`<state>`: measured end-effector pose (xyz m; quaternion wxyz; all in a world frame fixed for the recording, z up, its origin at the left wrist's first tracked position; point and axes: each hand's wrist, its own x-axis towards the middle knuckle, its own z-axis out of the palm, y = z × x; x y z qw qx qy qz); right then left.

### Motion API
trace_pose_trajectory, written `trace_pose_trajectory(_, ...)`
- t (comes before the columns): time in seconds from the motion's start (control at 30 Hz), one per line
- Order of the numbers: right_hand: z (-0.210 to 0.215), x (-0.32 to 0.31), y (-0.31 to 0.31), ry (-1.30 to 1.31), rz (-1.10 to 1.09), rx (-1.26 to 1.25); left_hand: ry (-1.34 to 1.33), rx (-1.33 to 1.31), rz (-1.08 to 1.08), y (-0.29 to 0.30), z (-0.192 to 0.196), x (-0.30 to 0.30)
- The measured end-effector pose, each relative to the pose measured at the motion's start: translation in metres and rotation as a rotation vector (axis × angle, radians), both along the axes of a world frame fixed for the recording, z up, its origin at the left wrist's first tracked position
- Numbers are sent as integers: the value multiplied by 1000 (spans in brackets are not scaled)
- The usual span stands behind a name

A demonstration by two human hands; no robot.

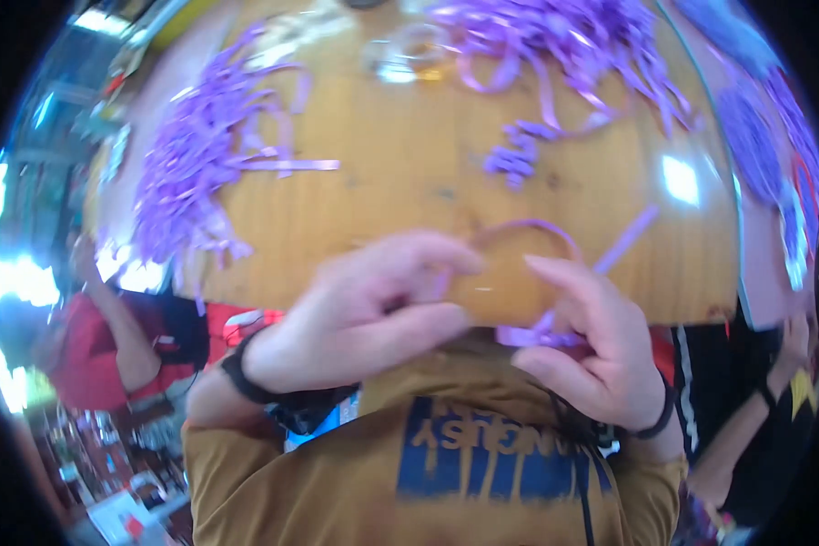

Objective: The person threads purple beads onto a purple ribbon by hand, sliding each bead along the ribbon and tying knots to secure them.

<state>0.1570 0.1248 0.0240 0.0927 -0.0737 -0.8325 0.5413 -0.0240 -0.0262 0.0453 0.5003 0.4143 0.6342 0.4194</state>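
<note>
Both hands meet at the near edge of the wooden table (409, 173). The left hand (364, 318) and right hand (591, 346) pinch a purple ribbon (537, 227), which loops between their fingertips. Ribbon piles (191, 173) lie far left and far right.

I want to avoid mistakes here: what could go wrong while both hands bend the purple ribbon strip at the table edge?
1. The thin purple ribbon strip arches loosely between the left hand and right hand; it might slip from the fingers or twist.
2. The hands work right at the wooden table's near edge, so a dropped strip could fall off.
3. Loose purple strip piles lie nearby; pieces may get mixed up.
</note>
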Motion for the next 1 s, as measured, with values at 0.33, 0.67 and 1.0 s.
trace_pose_trajectory(0.33,-1,-1,-15,18,-80,-304,-288,44,-153,-3,-13,9)
trace_pose_trajectory(0.67,-23,-14,16,49,-368,41,456,300,861,-72,65,-176)
trace_pose_trajectory(1.0,-9,-2,36,-193,-318,124,713,-90,116,-64,4,-171)
